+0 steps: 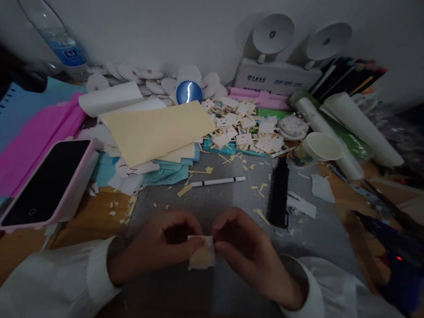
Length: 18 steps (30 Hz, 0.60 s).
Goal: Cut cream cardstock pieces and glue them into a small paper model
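Note:
Between my hands is a small pale paper square [202, 259], cream in its lower part and whiter along the top. My left hand [166, 243] pinches it, thumb on the near face and curled fingers behind. At its right edge, my right hand [246, 252] has thumb and forefinger bent close together; the fingertips meet the edge, and motion blur hides whether they grip it. A white pen [218, 181] with black bands lies on the grey cutting mat [231, 206] just beyond. To the right of the pen rests a black utility knife [279, 194].
Behind the mat are a cream paper sheet [160, 128] and a pile of small paper figures with drawn faces [240, 122]. A phone in a pink case [52, 180] stands left. On the right are a paper cup [320, 147] and a blue glue gun [397, 256] with a red light.

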Each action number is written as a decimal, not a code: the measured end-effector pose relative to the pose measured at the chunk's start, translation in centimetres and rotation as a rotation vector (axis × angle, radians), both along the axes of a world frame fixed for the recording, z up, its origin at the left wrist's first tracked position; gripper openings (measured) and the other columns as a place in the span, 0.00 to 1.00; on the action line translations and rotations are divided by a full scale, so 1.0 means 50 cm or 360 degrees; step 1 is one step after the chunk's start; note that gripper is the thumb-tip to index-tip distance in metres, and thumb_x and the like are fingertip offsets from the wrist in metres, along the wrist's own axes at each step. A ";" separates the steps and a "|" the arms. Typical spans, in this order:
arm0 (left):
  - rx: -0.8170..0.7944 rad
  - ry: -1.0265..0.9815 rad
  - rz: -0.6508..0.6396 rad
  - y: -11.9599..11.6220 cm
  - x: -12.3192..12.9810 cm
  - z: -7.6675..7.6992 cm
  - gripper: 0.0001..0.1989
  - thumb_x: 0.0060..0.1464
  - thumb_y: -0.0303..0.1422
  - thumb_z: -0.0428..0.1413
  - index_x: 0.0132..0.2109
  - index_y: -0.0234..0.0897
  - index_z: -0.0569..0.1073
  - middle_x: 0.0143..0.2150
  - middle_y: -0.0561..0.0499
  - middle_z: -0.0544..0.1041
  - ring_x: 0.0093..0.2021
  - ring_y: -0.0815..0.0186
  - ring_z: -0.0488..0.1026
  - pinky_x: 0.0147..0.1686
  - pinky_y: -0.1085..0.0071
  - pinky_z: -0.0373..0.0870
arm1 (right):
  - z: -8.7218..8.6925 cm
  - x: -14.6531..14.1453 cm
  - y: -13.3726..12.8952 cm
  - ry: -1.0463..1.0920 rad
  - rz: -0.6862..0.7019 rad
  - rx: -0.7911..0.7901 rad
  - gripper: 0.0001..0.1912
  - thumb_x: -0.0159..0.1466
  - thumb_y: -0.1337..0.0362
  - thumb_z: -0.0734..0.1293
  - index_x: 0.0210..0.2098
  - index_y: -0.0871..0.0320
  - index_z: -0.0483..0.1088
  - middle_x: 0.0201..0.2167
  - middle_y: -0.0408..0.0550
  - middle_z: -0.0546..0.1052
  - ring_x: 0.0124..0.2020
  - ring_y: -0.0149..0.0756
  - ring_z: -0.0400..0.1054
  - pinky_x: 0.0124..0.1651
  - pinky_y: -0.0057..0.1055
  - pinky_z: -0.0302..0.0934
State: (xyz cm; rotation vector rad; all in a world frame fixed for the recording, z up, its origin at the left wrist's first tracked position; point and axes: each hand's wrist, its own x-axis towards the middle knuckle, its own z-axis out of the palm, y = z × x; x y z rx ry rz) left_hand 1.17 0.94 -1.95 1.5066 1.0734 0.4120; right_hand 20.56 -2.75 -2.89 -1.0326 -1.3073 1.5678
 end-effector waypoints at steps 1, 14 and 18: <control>0.0087 0.0004 -0.0004 -0.002 -0.001 -0.001 0.06 0.52 0.34 0.57 0.31 0.35 0.73 0.24 0.55 0.70 0.24 0.73 0.64 0.21 0.79 0.58 | 0.002 -0.004 0.001 -0.0027 -0.0026 -0.0031 0.06 0.61 0.65 0.66 0.38 0.56 0.65 0.33 0.43 0.69 0.33 0.28 0.66 0.35 0.25 0.63; 0.0828 0.0150 -0.0253 -0.020 0.004 -0.008 0.10 0.58 0.30 0.51 0.27 0.36 0.68 0.24 0.55 0.67 0.26 0.70 0.64 0.27 0.73 0.57 | 0.000 -0.012 -0.008 -0.0644 -0.0117 0.0482 0.04 0.62 0.68 0.65 0.31 0.56 0.66 0.26 0.42 0.69 0.29 0.29 0.64 0.31 0.27 0.59; 0.0900 0.0125 -0.0303 -0.027 0.001 -0.008 0.12 0.58 0.28 0.50 0.26 0.36 0.67 0.23 0.54 0.68 0.25 0.71 0.65 0.26 0.74 0.57 | -0.003 -0.014 -0.011 -0.0659 -0.0120 0.0573 0.03 0.63 0.68 0.65 0.32 0.56 0.66 0.28 0.42 0.70 0.31 0.30 0.65 0.34 0.27 0.60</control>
